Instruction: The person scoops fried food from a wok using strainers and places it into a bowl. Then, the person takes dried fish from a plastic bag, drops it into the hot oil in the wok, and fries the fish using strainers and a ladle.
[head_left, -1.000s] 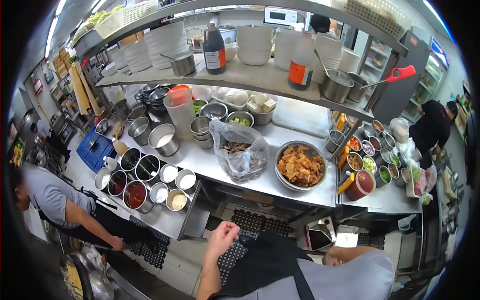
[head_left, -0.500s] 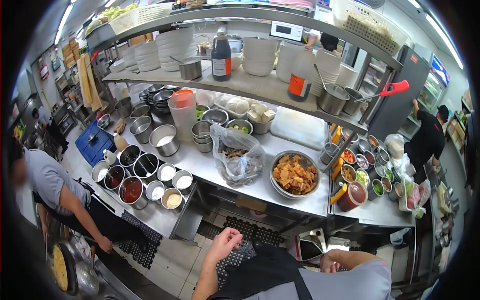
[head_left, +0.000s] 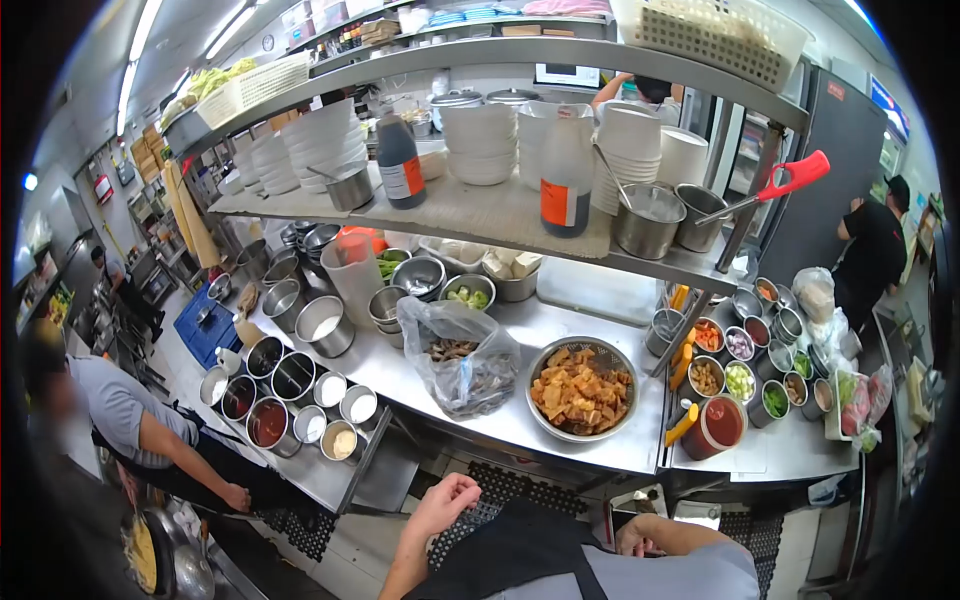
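My left hand point(head_left: 445, 503) hovers in front of the counter's lower edge, its fingers curled loosely together with nothing visible in them. Lower right, my right hand point(head_left: 637, 537) hangs close to my body, fingers bent inward and partly hidden; I see no object in it. Neither hand touches the counter. Nearest beyond them, a metal colander point(head_left: 560, 432) holds browned, fried-looking pieces point(head_left: 582, 388). To its left lies a clear plastic bag point(head_left: 462, 372) with dark contents.
Metal pots of sauce point(head_left: 270, 425) and white powders stand left. Cups of chopped vegetables point(head_left: 740, 380) sit right. An overhead shelf point(head_left: 480, 215) carries bowls, bottles and a red-handled lighter point(head_left: 790, 178). One person point(head_left: 140, 405) is at a pan on the left; another point(head_left: 870, 250) stands far right.
The camera view has shifted slightly, tilting up. My hands keep nearly the same pose. The person at the far right has straightened up with an arm raised near the head.
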